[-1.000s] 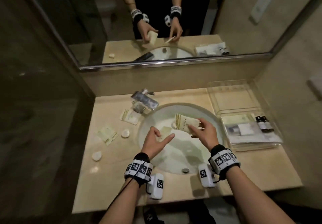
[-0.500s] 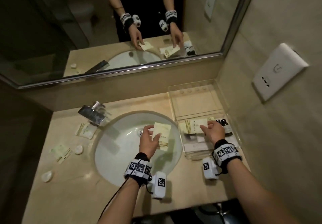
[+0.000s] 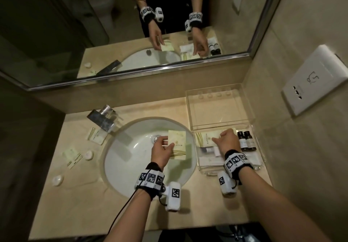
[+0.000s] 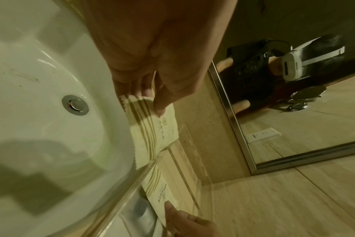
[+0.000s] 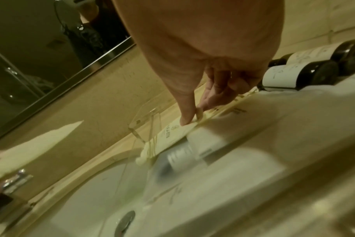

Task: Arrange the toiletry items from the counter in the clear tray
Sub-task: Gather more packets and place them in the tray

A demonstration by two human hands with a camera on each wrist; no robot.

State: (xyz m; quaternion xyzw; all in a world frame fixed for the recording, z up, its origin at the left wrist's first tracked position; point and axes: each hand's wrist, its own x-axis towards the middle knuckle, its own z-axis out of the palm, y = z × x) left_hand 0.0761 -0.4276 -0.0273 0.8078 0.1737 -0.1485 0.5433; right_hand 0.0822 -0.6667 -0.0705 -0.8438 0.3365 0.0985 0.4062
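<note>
Two hands, as I see them:
left hand (image 3: pixel 161 152): pinching packet (image 3: pixel 177 144) over sink (image 3: pixel 120 159)
right hand (image 3: pixel 227 139): pinching second packet (image 3: pixel 204 138) in clear tray (image 3: pixel 222 108), bottles (image 3: pixel 246 140) just right

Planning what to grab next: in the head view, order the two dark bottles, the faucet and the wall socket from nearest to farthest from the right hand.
1. Two dark bottles: in the tray, just right of the right hand.
2. Wall socket: up right on the wall.
3. Faucet: far left, across the sink.

Print on sachets (image 3: pixel 177 144), bottles (image 3: pixel 246 141) (all blurred): unreadable.
</note>
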